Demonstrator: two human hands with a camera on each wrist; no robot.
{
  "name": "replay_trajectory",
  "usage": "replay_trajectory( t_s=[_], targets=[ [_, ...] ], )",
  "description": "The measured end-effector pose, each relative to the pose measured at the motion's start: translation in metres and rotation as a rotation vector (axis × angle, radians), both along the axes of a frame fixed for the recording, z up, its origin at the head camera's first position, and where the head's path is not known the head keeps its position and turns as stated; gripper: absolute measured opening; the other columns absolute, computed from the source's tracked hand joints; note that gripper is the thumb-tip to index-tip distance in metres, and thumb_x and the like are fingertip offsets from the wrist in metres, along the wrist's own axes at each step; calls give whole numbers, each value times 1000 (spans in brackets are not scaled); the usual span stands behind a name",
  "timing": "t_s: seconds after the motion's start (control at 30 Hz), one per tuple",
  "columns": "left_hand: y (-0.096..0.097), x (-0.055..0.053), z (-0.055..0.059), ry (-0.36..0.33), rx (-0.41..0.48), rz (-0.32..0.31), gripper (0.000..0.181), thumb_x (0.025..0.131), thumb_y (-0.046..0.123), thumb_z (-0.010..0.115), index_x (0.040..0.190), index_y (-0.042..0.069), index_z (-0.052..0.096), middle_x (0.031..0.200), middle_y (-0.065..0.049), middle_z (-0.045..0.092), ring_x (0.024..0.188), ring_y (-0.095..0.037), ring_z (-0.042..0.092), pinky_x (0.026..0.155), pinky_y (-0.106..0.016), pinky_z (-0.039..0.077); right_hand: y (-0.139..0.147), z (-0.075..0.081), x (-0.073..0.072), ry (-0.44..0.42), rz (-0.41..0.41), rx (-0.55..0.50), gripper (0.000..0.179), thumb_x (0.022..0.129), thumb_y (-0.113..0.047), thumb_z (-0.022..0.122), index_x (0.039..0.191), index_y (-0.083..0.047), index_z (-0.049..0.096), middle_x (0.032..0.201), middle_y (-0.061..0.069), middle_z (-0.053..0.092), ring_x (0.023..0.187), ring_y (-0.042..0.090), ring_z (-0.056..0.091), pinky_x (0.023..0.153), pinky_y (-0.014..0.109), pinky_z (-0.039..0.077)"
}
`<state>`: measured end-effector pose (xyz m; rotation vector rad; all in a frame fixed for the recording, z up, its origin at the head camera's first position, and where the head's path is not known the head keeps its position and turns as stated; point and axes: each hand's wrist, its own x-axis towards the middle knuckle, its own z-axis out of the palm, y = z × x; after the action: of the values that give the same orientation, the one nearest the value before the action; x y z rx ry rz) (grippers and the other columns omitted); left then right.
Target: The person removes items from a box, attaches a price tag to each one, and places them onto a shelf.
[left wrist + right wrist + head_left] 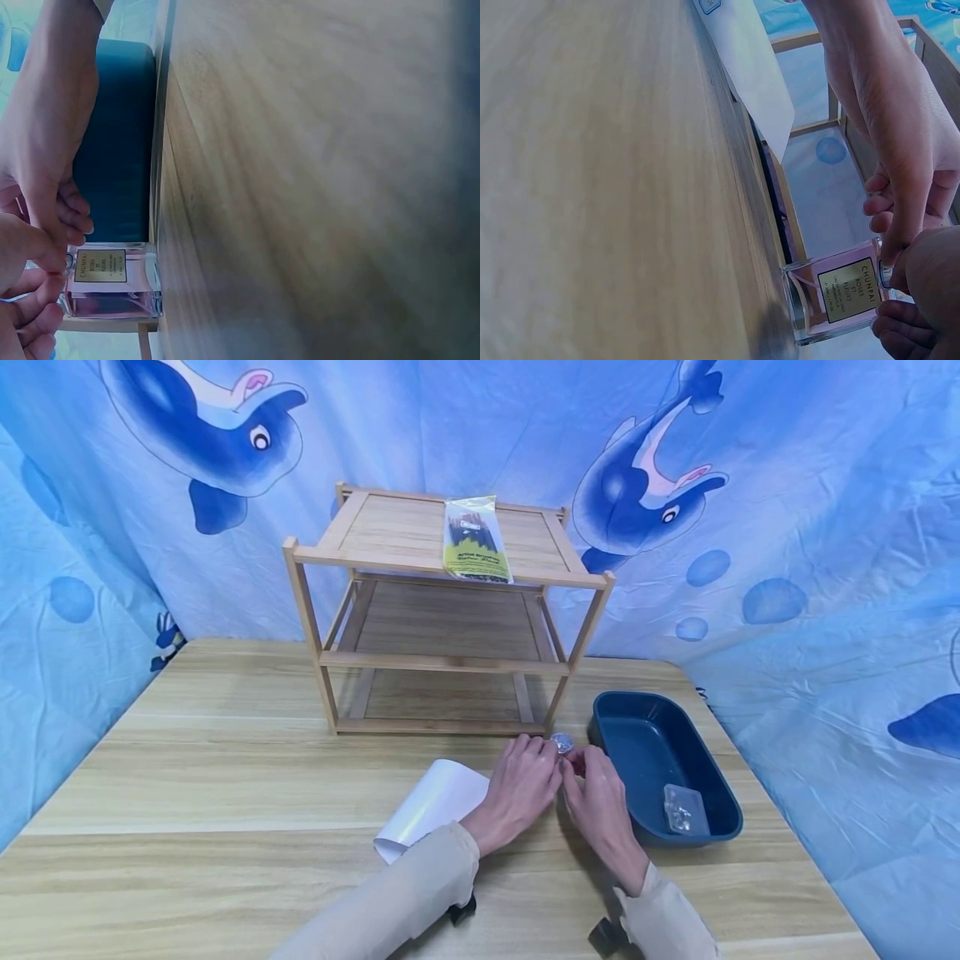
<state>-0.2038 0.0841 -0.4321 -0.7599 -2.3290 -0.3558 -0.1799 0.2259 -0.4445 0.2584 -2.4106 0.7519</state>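
Fingers point(534, 746) of the left hand point(517, 789) and right hand point(600, 797) are curled and drawn together in the head view, tips close to one another, hiding most of what they hold; a small shiny thing point(562, 743) shows just beyond them, whether loose or part of it I cannot tell. The bin point(641, 739) stands near on the right, its left wall beside the right hand and its long side running away from the person; the rack point(444, 663) rises just beyond, and the paper point(435, 806) lies to the left, partly behind the left forearm. More of the table point(225, 760) spreads out to the left, so the wider room seems to be there and back toward the person. From the left wrist, the bottle point(112, 292) stands with its base at the wood, long axis upright, neck uppermost between the fingertips; both hands pinch about the neck, with hardly any gap, and neither is plainly nearer. From the right wrist, the label point(849, 290) shows below the same pinch, body straight under the fingers; that upright line from neck to base looks like the relation that matters most, and the bottle's sides are free of the fingers.
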Motion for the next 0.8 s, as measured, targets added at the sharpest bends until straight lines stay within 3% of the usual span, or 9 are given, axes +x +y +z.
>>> replay_trajectory(
  t_s=[0.8],
  targets=[
    [-1, 1, 2, -38, 21, -11, 15, 93, 21, 75, 86, 10, 68, 79, -1, 71, 68, -19, 57, 60, -28, 43, -1, 2, 1, -25, -15, 2, 16, 93, -1, 75, 102, 1, 61, 96, 16, 64, 86, 31, 63, 75, 47, 60]
  ],
)
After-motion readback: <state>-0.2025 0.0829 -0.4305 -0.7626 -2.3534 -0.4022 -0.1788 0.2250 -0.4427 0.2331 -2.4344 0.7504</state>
